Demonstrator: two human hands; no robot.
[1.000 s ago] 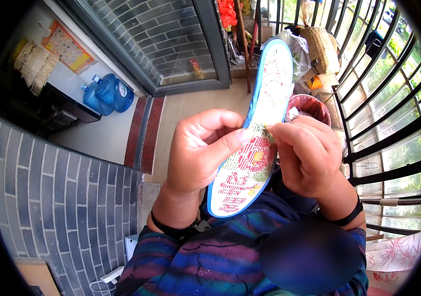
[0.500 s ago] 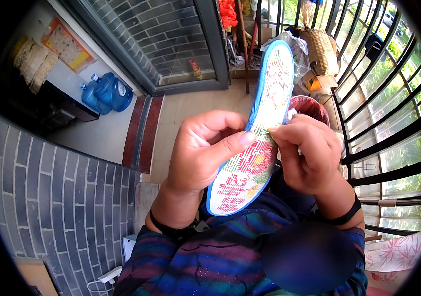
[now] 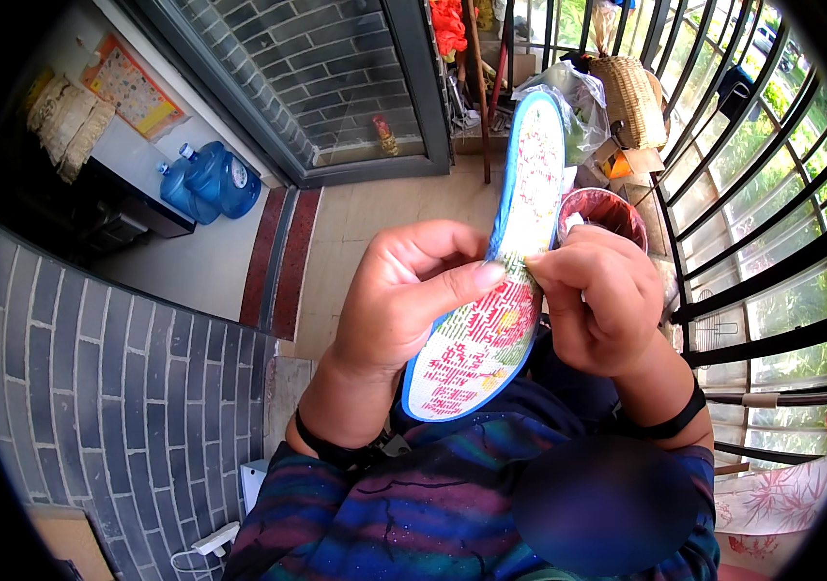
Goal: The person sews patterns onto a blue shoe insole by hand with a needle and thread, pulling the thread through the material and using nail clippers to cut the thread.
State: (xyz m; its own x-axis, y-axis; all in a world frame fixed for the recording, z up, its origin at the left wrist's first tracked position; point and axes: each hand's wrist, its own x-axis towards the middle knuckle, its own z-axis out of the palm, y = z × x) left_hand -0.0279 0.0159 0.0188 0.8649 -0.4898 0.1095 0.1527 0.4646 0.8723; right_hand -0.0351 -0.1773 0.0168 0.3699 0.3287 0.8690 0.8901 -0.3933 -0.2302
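Note:
An embroidered insole [image 3: 476,334], white with a blue edge and red, green and yellow stitching, slants upright in front of my chest. My left hand [image 3: 404,290] grips it by its left edge at the narrow middle, thumb on the stitched face and the fingers behind. Across from it, my right hand [image 3: 602,295] is closed in a pinch, its fingertips touching the insole's face near the right edge. Whatever sits in that pinch is too small to make out. The insole's back is hidden.
A red-lined bin [image 3: 605,215] stands behind my right hand, with a wicker basket [image 3: 629,102] and a clear plastic bag [image 3: 578,97] beyond. Black railings [image 3: 772,247] run along the right. Blue water jugs [image 3: 225,179] stand past the doorway; a grey brick wall [image 3: 113,387] is at left.
The insole's top end has dipped and tilts a little more away from me. Both hands keep their grip, with my right hand shifted slightly left.

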